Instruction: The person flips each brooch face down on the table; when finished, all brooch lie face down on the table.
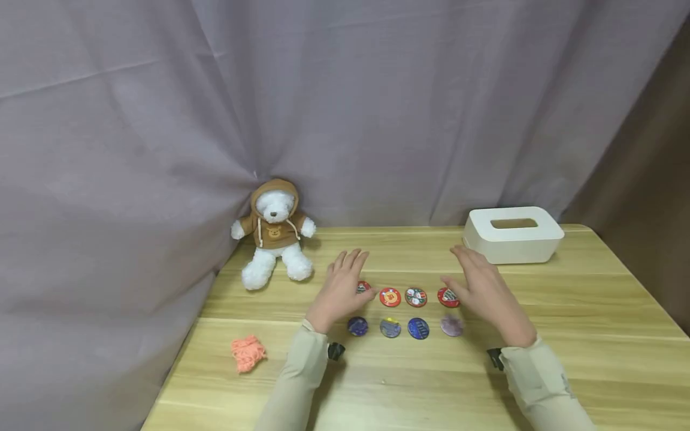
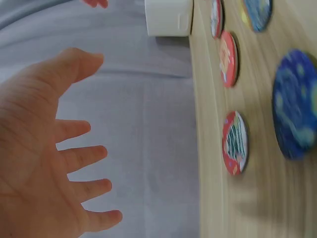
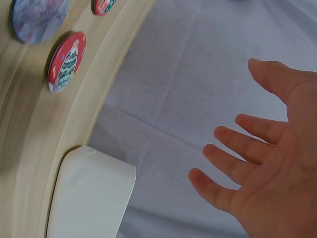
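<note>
Several round badges lie in two rows on the wooden table. The back row has a red badge with a Christmas tree (image 2: 235, 144), an orange-red badge (image 1: 390, 297), a badge with white figures (image 1: 416, 297) and another red tree badge (image 3: 67, 62). In front are a dark blue badge (image 1: 357, 326), a grey-yellow badge (image 1: 390, 327), a blue badge (image 1: 418, 328) and a pale purple badge (image 1: 451, 325). My left hand (image 1: 341, 293) hovers over the left end, fingers spread, holding nothing. My right hand (image 1: 485, 290) is likewise spread above the right end, partly covering the red badge.
A white teddy bear in a brown hoodie (image 1: 276, 233) sits at the back left. A white tissue box (image 1: 512, 245) stands at the back right. A bundle of coral yarn (image 1: 248, 354) lies on the table (image 1: 409, 395) at left. Grey curtain (image 1: 366, 120) hangs behind.
</note>
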`<move>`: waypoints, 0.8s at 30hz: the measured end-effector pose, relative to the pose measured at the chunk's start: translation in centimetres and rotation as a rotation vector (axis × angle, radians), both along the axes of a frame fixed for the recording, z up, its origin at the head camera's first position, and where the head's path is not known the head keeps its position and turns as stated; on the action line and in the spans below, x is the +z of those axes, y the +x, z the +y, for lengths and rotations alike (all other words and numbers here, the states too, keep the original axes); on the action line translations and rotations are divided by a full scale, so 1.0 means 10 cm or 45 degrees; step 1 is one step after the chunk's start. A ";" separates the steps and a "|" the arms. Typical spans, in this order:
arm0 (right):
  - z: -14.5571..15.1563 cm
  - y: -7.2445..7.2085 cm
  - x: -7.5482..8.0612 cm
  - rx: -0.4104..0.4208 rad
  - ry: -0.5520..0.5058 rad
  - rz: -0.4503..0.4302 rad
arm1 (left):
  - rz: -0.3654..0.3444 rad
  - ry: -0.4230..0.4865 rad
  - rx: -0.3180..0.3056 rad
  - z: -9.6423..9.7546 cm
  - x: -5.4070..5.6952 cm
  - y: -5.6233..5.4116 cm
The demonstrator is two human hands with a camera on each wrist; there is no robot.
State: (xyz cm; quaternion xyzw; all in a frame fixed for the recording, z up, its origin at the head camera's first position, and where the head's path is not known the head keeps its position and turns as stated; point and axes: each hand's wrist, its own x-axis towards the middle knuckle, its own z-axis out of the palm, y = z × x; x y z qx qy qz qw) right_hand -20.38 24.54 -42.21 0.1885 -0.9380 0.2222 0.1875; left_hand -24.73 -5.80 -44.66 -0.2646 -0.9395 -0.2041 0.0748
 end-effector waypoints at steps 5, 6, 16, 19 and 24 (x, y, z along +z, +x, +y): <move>0.06 0.02 0.01 -0.003 -0.028 0.074 | -0.020 0.023 -0.039 0.13 0.00 -0.01; 0.08 0.03 0.01 -0.003 -0.034 0.088 | -0.023 0.033 -0.053 0.16 -0.01 -0.02; 0.14 -0.01 -0.05 0.020 -0.089 0.149 | -0.032 0.005 -0.121 0.44 -0.06 -0.07; 0.14 -0.02 -0.09 0.012 -0.075 0.116 | -0.024 -0.013 -0.154 0.54 -0.08 -0.06; 0.16 -0.07 -0.16 0.012 -0.029 0.048 | -0.011 -0.013 -0.206 0.69 -0.13 -0.06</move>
